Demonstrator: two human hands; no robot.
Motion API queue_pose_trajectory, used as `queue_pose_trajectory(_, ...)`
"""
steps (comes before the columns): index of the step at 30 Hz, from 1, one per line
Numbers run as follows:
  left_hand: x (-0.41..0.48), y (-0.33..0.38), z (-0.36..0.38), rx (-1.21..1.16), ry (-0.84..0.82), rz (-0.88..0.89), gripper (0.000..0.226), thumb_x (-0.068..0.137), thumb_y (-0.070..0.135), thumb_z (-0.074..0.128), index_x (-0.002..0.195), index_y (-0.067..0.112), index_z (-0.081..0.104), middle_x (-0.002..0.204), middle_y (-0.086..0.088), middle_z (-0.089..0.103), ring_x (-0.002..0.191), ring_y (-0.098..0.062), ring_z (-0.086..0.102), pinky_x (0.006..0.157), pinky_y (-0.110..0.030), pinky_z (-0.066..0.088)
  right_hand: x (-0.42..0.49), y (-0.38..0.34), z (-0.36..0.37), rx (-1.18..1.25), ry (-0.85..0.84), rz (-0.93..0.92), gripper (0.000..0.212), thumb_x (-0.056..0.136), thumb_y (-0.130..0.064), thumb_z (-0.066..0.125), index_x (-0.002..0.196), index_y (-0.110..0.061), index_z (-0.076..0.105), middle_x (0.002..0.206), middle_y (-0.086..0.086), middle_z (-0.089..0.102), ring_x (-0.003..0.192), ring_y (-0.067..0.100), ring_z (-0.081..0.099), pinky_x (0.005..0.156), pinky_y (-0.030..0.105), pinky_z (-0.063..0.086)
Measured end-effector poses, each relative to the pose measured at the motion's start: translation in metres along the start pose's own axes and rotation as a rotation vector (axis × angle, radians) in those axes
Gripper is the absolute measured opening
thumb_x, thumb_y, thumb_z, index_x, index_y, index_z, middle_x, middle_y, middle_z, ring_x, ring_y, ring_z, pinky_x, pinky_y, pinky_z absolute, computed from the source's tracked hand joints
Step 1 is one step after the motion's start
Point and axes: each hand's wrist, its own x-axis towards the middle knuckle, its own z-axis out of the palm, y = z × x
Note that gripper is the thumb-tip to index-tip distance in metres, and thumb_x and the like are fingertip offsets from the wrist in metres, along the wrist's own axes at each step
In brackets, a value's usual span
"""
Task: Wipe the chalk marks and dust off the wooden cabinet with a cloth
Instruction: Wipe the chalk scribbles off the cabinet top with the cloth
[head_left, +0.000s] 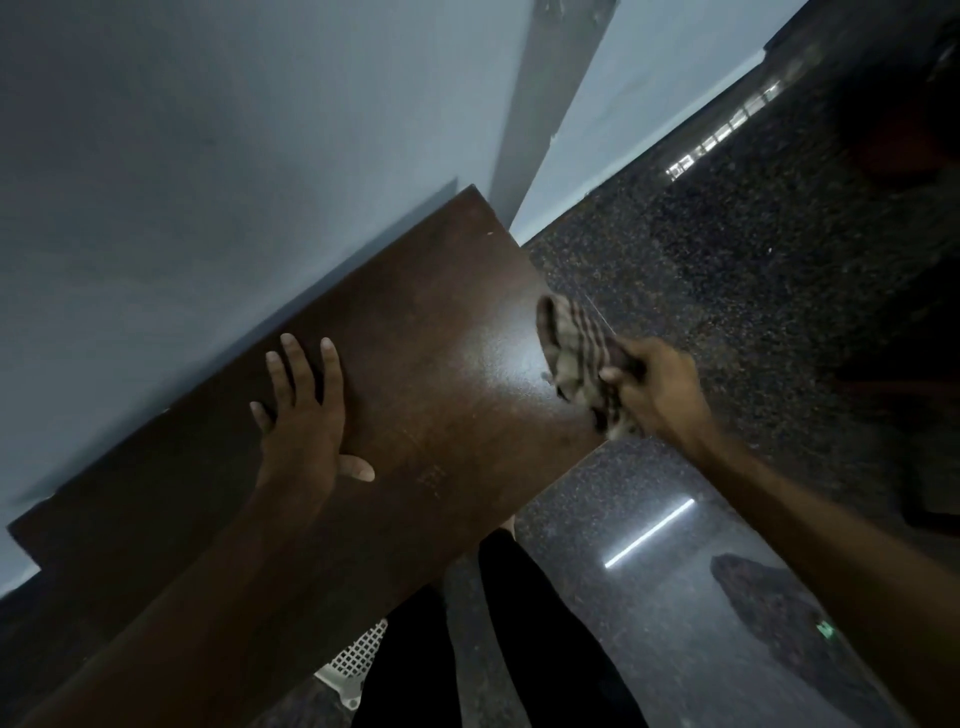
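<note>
1. Looking straight down at the wooden cabinet (415, 364), you get its flat dark brown top running diagonally across the view, back edge tight against a pale blue-grey wall (182, 156).
2. The left hand (301, 415) is laid flat on the cabinet top, palm down, fingers spread and pointing toward the wall, thumb sticking out to the side. Nothing in it, it's just pressed on the wood.
3. The right hand (660, 389) is fisted around a checked cloth (576, 353), brown and beige plaid. It sits right at the cabinet's right-hand edge, partly out over the floor.
4. The cloth is bunched in that grip, with the loose end sticking up and away from the knuckles. It's motion-blurred, so I honestly can't tell if it's touching the wood or just above it.
5. There's a shiny glare patch on the top just beside the cloth. A few faint pale marks (431, 475) show on the wood nearer the front edge, below the left thumb, but they're too small to say what they are.
6. The floor (727, 260) is dark speckled stone, polished, with a bright strip of light reflected in it.
7. Black trouser legs (519, 623) show at the bottom, standing just in front of the cabinet.
8. A white plastic lattice basket (353, 660) peeks out from under the cabinet's front edge, beside the legs.
</note>
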Motion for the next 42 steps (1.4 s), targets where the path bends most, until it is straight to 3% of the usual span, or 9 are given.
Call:
queue_pose_trajectory(6, 0.001, 0.001, 0.000, 0.005, -0.018, 0.004, 0.153, 0.067, 0.044, 0.089, 0.152, 0.014, -0.036, 0.152, -0.022, -0.048, 0.145, -0.044, -0.036, 0.119, -0.068, 0.005, -0.015, 0.022, 0.003, -0.036, -0.034, 0.103, 0.025, 0.086, -0.017, 0.072, 0.111, -0.018, 0.075, 0.076, 0.001, 0.069, 0.080, 0.021, 0.070, 0.071, 0.024, 0.048)
queue_pose_trajectory(10, 0.002, 0.000, -0.001, -0.008, -0.038, -0.001, 0.155, 0.066, 0.044, 0.089, 0.150, 0.014, -0.037, 0.151, -0.022, -0.050, 0.144, -0.044, -0.037, 0.119, -0.068, 0.004, 0.045, -0.035, 0.002, 0.045, -0.049, -0.028, 0.025, 0.090, -0.023, 0.066, 0.114, -0.021, 0.074, 0.094, 0.002, 0.077, 0.090, 0.015, 0.071, 0.087, 0.030, 0.056)
queue_pose_trajectory(18, 0.006, -0.002, 0.000, -0.044, -0.047, -0.013, 0.158, 0.064, 0.039, 0.092, 0.150, 0.019, -0.039, 0.150, -0.016, -0.053, 0.143, -0.039, -0.041, 0.119, -0.067, 0.000, 0.162, -0.152, 0.013, -0.125, 0.081, -0.176, 0.029, 0.086, -0.030, 0.063, 0.106, -0.012, 0.074, 0.102, 0.016, 0.072, 0.101, 0.036, 0.064, 0.082, 0.034, 0.050)
queue_pose_trajectory(24, 0.007, -0.004, 0.002, -0.045, -0.045, -0.001, 0.157, 0.066, 0.041, 0.091, 0.138, 0.021, -0.047, 0.136, -0.013, -0.061, 0.139, -0.039, -0.044, 0.118, -0.069, 0.001, 0.113, -0.097, 0.007, -0.039, 0.009, -0.116, 0.024, 0.086, -0.024, 0.065, 0.107, -0.018, 0.074, 0.092, 0.011, 0.076, 0.095, 0.025, 0.070, 0.088, 0.034, 0.056)
queue_pose_trajectory(28, 0.007, -0.005, 0.003, -0.025, -0.036, 0.001, 0.157, 0.066, 0.046, 0.089, 0.136, 0.020, -0.049, 0.141, -0.017, -0.059, 0.138, -0.040, -0.044, 0.118, -0.069, 0.003, 0.045, -0.039, 0.001, -0.051, -0.029, -0.086, 0.014, 0.086, -0.013, 0.066, 0.097, -0.018, 0.074, 0.073, -0.001, 0.072, 0.069, 0.016, 0.070, 0.064, 0.027, 0.057)
queue_pose_trajectory(32, 0.006, -0.005, 0.005, -0.018, -0.003, 0.009, 0.158, 0.064, 0.047, 0.090, 0.140, 0.019, -0.046, 0.151, -0.020, -0.050, 0.143, -0.044, -0.038, 0.118, -0.070, 0.004, -0.009, 0.012, 0.002, -0.113, -0.037, -0.027, 0.010, 0.088, -0.014, 0.068, 0.097, -0.016, 0.073, 0.070, 0.003, 0.069, 0.065, 0.023, 0.068, 0.061, 0.029, 0.054)
queue_pose_trajectory(35, 0.004, -0.006, 0.007, -0.014, 0.017, 0.018, 0.158, 0.063, 0.047, 0.089, 0.141, 0.019, -0.045, 0.151, -0.020, -0.049, 0.144, -0.043, -0.038, 0.118, -0.070, 0.006, -0.031, 0.028, 0.016, -0.099, 0.074, 0.049, 0.032, 0.090, -0.014, 0.066, 0.121, -0.014, 0.069, 0.089, 0.011, 0.070, 0.082, 0.030, 0.066, 0.071, 0.031, 0.050)
queue_pose_trajectory(39, 0.004, -0.005, 0.008, 0.010, 0.038, 0.019, 0.157, 0.063, 0.049, 0.088, 0.149, 0.015, -0.039, 0.153, -0.022, -0.047, 0.145, -0.044, -0.035, 0.118, -0.070, 0.009, -0.047, 0.015, 0.052, 0.186, 0.381, 0.375, 0.033, 0.091, -0.018, 0.061, 0.124, -0.015, 0.067, 0.102, 0.014, 0.070, 0.096, 0.031, 0.064, 0.087, 0.039, 0.053)
queue_pose_trajectory(42, 0.003, -0.006, 0.010, 0.009, 0.052, 0.034, 0.156, 0.063, 0.049, 0.088, 0.151, 0.015, -0.036, 0.154, -0.022, -0.045, 0.146, -0.043, -0.034, 0.118, -0.070, 0.009, -0.055, -0.008, 0.077, 0.346, 0.619, 0.610, 0.036, 0.092, -0.023, 0.062, 0.126, -0.013, 0.066, 0.107, 0.018, 0.070, 0.102, 0.034, 0.064, 0.088, 0.035, 0.049)
